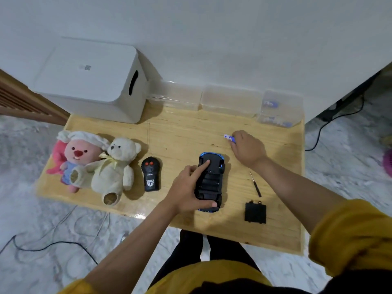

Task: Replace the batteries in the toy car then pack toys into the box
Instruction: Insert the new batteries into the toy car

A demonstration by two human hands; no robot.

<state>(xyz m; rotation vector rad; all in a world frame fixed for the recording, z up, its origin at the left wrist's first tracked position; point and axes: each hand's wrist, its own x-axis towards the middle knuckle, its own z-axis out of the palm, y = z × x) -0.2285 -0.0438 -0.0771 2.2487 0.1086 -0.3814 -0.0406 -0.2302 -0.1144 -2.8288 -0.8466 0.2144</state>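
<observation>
The blue toy car [214, 179] lies upside down on the wooden table [182, 134], its black underside up and the battery bay uncovered. My left hand [188, 187] grips the car from its left side, forefinger laid across the underside. My right hand [247, 148] is beyond the car to the right, fingers closed on a white and blue battery [228, 138] just above the tabletop. The black battery cover [255, 212] lies to the right of the car. A small screwdriver [255, 184] lies between them. The white lidded box [93, 81] stands at the back left.
A pink plush [73, 158], a cream teddy bear [114, 166] and a black remote control [151, 174] lie in a row on the left. Clear plastic containers [231, 100] line the back wall; the right one [280, 109] holds batteries. Cables lie on the floor.
</observation>
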